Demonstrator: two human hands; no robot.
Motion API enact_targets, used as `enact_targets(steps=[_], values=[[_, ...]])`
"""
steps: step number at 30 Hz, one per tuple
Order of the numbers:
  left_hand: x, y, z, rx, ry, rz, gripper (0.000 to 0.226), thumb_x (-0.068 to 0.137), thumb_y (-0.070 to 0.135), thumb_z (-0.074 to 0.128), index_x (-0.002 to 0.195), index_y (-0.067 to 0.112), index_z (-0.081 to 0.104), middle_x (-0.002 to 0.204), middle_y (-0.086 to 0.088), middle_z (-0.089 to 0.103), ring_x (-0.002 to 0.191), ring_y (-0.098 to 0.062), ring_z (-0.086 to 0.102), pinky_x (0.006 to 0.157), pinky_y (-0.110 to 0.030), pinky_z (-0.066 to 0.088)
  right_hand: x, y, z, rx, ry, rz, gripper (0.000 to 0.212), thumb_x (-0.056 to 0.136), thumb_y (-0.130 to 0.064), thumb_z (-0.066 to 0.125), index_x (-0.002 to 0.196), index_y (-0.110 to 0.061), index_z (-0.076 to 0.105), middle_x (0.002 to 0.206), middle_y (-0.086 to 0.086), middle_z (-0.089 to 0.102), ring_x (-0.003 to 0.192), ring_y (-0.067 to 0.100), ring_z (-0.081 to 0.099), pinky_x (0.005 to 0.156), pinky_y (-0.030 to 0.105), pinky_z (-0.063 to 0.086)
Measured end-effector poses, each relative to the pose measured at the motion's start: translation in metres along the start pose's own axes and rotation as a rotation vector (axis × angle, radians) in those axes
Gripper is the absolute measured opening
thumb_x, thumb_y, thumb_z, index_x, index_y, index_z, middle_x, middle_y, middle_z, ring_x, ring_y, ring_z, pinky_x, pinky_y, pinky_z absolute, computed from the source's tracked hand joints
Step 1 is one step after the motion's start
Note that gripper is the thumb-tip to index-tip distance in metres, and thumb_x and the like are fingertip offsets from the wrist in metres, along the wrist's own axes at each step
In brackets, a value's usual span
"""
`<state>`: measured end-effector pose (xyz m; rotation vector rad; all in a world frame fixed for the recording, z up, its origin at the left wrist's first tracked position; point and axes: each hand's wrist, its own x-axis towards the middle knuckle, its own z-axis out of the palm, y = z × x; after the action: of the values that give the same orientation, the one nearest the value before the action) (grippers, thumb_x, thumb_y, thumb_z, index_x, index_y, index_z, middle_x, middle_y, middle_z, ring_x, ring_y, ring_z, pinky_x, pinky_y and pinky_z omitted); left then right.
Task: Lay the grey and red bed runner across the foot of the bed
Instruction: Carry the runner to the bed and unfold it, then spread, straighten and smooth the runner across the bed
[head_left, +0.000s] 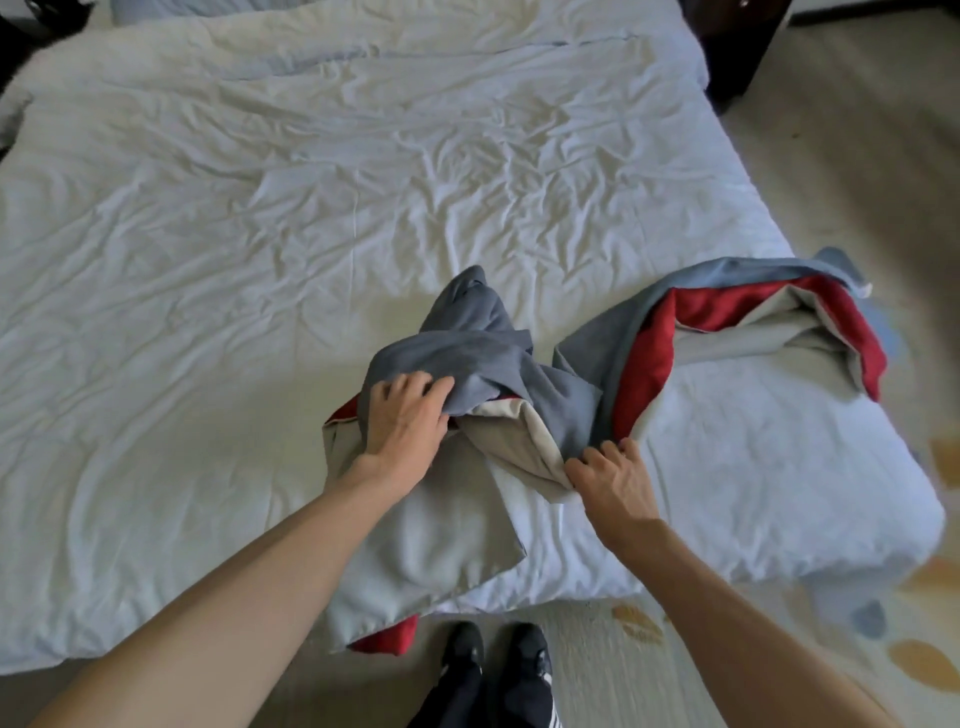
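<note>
The grey and red bed runner (649, 332) lies crumpled and twisted on the near right part of the bed (208, 234), which is covered by a wrinkled white duvet. One end of it hangs over the foot edge near my feet, showing its pale lining. The other end curls toward the bed's right edge with the red side up. My left hand (405, 415) grips a bunched grey fold in the middle of the runner. My right hand (613, 478) pinches the runner's edge where grey, red and pale lining meet.
My black shoes (498, 654) stand on the carpet at the bed's foot. A patterned rug (883, 623) lies to the right. A dark wooden piece of furniture (737, 47) stands at the far right beside the bed. A pillow shows at the far top edge.
</note>
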<state>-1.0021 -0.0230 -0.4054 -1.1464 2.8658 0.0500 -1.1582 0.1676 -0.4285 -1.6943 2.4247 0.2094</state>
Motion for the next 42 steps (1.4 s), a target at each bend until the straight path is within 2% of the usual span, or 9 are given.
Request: enact_targets(steps=[4,15,19,22,26,29,34,40,42], values=[[-0.011,0.029,0.019,0.006,-0.114,0.098,0.022,0.091,0.023,0.05,0.109,0.024,0.061,0.105,0.001,0.061,0.103,-0.021,0.052,0.086,-0.035,0.032,-0.022,0.013,0.021,0.024,-0.132,0.074,0.023,0.071,-0.001,0.066,0.088,-0.016,0.06,0.083,0.004,0.062,0.085,0.028,0.057,0.09,0.04,0.036],[-0.047,0.071,0.061,0.06,-0.34,0.366,0.016,0.084,0.028,0.048,0.091,0.019,0.06,0.097,-0.001,0.055,0.099,-0.022,0.048,0.081,-0.036,0.025,-0.036,0.01,0.046,0.068,-0.019,0.096,0.056,0.071,-0.004,0.065,0.121,-0.012,0.042,0.1,0.008,0.053,0.091,0.028,0.051,0.092,0.044,0.035],[-0.061,0.072,0.072,0.083,-0.488,0.442,0.02,0.083,0.034,0.045,0.086,0.021,0.06,0.096,0.001,0.054,0.099,-0.02,0.046,0.086,-0.037,0.027,-0.039,0.006,0.05,0.071,-0.044,-0.006,0.033,0.073,-0.001,0.062,0.104,-0.01,0.054,0.094,0.008,0.06,0.089,0.029,0.053,0.086,0.04,0.035],[-0.066,0.071,0.077,0.129,-0.56,0.483,0.022,0.083,0.034,0.043,0.084,0.021,0.062,0.095,0.001,0.056,0.097,-0.02,0.048,0.085,-0.036,0.029,-0.047,0.008,0.055,0.051,-0.149,-0.016,0.02,0.082,-0.005,0.057,0.1,-0.013,0.062,0.096,0.006,0.062,0.094,0.027,0.052,0.09,0.04,0.034],[-0.067,0.07,0.073,-0.153,-0.378,0.385,0.015,0.082,0.025,0.05,0.084,0.015,0.061,0.086,-0.003,0.06,0.084,-0.024,0.058,0.07,-0.031,0.037,-0.054,0.013,0.062,0.052,-0.299,0.025,0.023,0.081,-0.013,0.06,0.104,-0.017,0.064,0.109,0.007,0.059,0.103,0.027,0.05,0.091,0.038,0.034],[-0.058,0.065,0.062,-0.259,-0.155,0.339,0.01,0.077,0.017,0.06,0.085,0.012,0.064,0.083,-0.004,0.062,0.074,-0.026,0.061,0.057,-0.032,0.044,-0.051,0.011,0.057,0.167,-0.18,0.068,0.033,0.074,-0.018,0.053,0.107,-0.015,0.06,0.1,0.008,0.059,0.091,0.027,0.053,0.079,0.037,0.034],[-0.034,0.042,0.039,-0.304,0.057,0.173,0.014,0.075,0.01,0.066,0.09,0.009,0.065,0.086,-0.007,0.062,0.065,-0.031,0.062,0.05,-0.03,0.044,-0.02,0.001,0.034,0.29,0.042,0.108,0.017,0.075,-0.021,0.05,0.086,-0.009,0.056,0.081,0.007,0.056,0.074,0.029,0.052,0.068,0.037,0.038],[-0.016,-0.006,0.014,-0.249,0.079,-0.011,0.018,0.079,0.018,0.065,0.094,0.011,0.063,0.092,-0.01,0.061,0.078,-0.034,0.062,0.059,-0.037,0.046,0.027,-0.03,0.004,0.37,0.192,0.09,0.011,0.072,-0.013,0.061,0.076,-0.004,0.057,0.074,0.016,0.059,0.069,0.036,0.056,0.064,0.04,0.041],[-0.009,-0.025,0.01,-0.206,0.041,-0.047,0.02,0.08,0.022,0.063,0.097,0.012,0.062,0.093,-0.01,0.06,0.08,-0.036,0.061,0.061,-0.037,0.045,0.043,-0.043,-0.001,0.364,0.175,0.074,0.013,0.077,-0.018,0.058,0.083,-0.006,0.059,0.08,0.012,0.06,0.075,0.035,0.057,0.069,0.039,0.041]])
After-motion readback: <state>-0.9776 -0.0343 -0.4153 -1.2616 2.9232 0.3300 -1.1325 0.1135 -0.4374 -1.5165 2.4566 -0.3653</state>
